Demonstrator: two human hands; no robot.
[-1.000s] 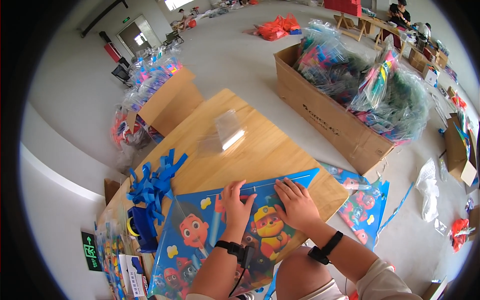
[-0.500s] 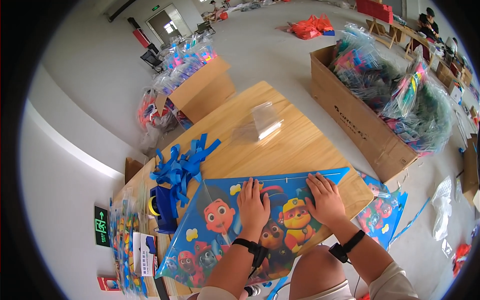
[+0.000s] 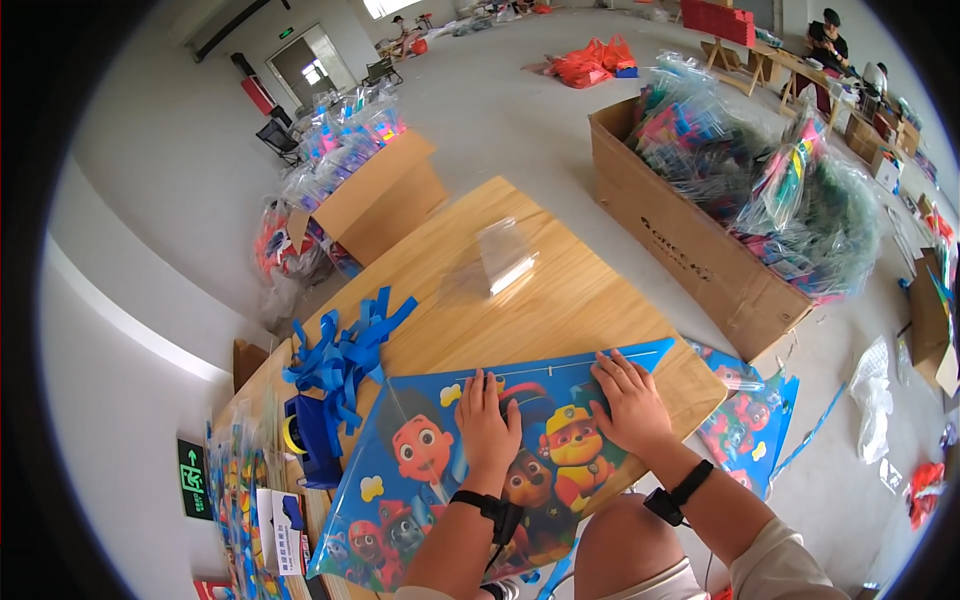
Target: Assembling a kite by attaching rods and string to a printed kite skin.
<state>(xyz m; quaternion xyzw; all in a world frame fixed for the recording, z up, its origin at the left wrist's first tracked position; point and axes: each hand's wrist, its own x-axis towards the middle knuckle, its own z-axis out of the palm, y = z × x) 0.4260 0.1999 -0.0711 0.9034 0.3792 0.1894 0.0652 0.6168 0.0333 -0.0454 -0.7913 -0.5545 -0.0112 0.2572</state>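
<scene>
A blue triangular kite (image 3: 425, 450) printed with cartoon dogs and a child lies across the wooden table. A thin pale rod (image 3: 575, 366) runs along its far edge, with a small white piece near the middle. My left hand (image 3: 488, 428) rests flat on the kite left of centre, its fingertips at the rod. Further right, my right hand (image 3: 634, 404) lies with fingers stretched out over the same edge. Neither hand grips anything, and both wrists wear dark bands. Part of the kite's near side is hidden under my left forearm.
Blue ribbon strips (image 3: 345, 350) lie beside a blue tape dispenser (image 3: 318, 450) on the left. Clear plastic sleeves (image 3: 505, 258) sit further back on the table (image 3: 590, 300). Cardboard boxes (image 3: 690, 235) full of bagged items stand beyond, and another kite (image 3: 740, 420) hangs low at right.
The whole view has shifted slightly, so the table and kite appear a little lower and further left. Both hands keep about the same places on the kite.
</scene>
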